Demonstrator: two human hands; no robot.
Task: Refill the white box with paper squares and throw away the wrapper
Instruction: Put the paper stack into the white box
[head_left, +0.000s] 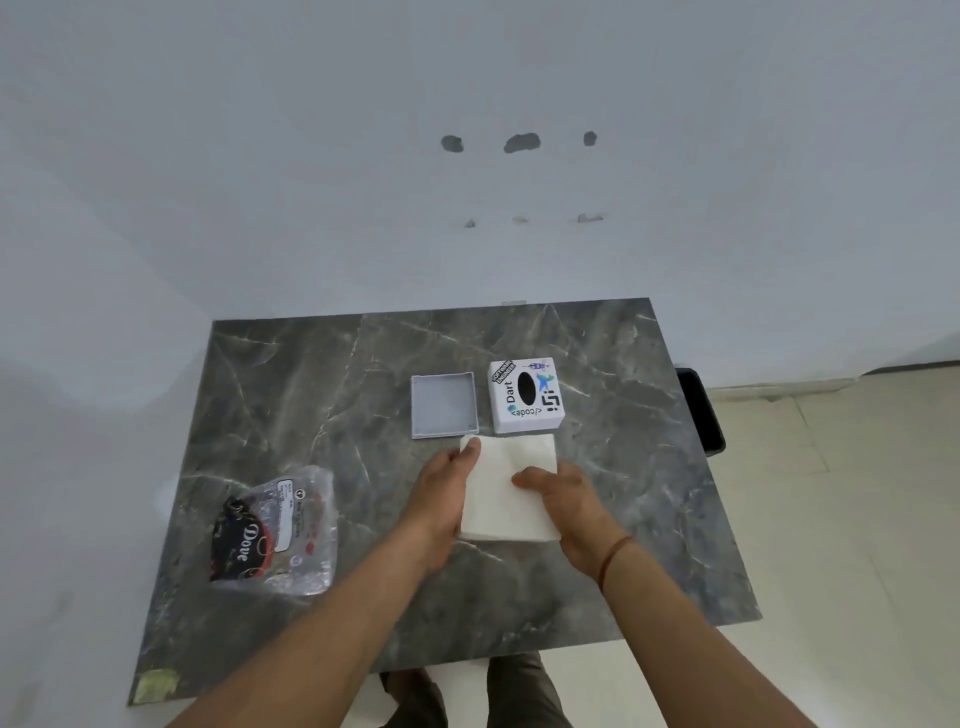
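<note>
A stack of white paper squares (503, 488) rests on the grey marble table (311, 395), held from both sides. My left hand (441, 493) grips its left edge, thumb on the far corner. My right hand (563, 501) grips its right edge. Just beyond the stack lie two parts of the white box: an open shallow tray (444, 405) and, to its right, a sticker-covered piece with a black oval slot (525, 395). The clear plastic wrapper (278, 535) with a dark "Dove" label lies flat at the table's left front.
A white wall stands behind the table. A black bin (701, 410) sits on the floor at the table's right edge. Pale floor tiles spread to the right. My legs show under the table's near edge.
</note>
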